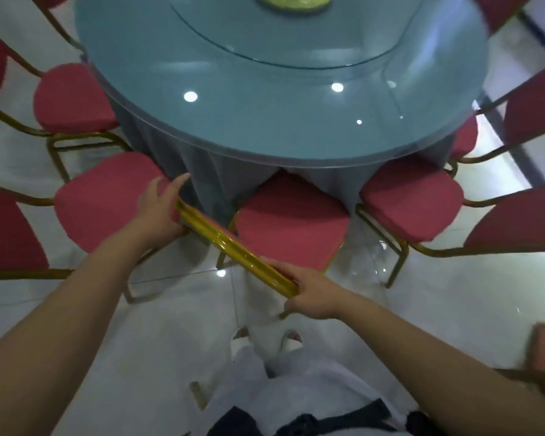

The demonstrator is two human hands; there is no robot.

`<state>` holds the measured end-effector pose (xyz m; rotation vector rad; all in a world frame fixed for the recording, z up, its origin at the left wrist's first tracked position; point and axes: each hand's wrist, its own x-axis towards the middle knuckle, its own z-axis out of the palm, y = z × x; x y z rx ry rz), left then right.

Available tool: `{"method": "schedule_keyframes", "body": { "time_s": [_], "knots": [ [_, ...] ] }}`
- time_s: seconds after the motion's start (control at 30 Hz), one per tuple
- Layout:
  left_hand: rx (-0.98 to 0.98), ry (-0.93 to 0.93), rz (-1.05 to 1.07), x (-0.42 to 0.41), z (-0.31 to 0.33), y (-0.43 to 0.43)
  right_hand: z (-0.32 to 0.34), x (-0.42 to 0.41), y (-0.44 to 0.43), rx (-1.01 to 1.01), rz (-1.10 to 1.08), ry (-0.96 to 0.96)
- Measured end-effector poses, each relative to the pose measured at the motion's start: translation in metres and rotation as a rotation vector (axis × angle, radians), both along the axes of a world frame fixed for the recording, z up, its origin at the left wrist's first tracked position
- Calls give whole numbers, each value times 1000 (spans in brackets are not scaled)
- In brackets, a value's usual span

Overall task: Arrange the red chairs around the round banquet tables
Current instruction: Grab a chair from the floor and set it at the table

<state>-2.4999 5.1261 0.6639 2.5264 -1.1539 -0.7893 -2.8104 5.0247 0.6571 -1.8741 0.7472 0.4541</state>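
Though askew, red chair (pixel 291 221) in both hands (pixel 161 204) (pixel 313 297).

Bare forearms: both stretched forward, converging.
Left hand (pixel 161 209): palm down over far end of gold chair-back rail (pixel 233 243), fingers fairly straight, pointing ahead; thumb hidden, grip unclear.
Right hand (pixel 312 297): clamped on near end of rail, fingers curled over top, thumb underneath, wrist angled inward.
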Motion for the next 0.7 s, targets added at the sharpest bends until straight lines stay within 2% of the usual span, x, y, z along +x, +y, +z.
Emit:
{"method": "schedule_keyframes", "body": {
  "time_s": [0.07, 0.13, 0.2, 0.27, 0.4, 0.6, 0.7],
  "knots": [
    [249, -35, -277, -15, 0, -8, 3, -45, 2, 28, 41, 36],
    [468, 104, -557, -41, -4, -5, 4, -85, 3, 83, 34, 70],
    [568, 288, -602, -71, -8, 8, 2, -121, 5, 94, 9, 61],
    [503, 338, -556, -100, -12, 23, -2, -150, 5, 80, -18, 30],
    [318, 288, -478, -157, -14, 49, -7, -196, -3, 50, 16, -6],
    [318, 239, -594, -240, -21, 57, -6, -270, -38, -60, 37, 37],
    [271, 206, -662, -279, -22, 48, 1, -302, -53, -262, -28, 44]
  ]
}}
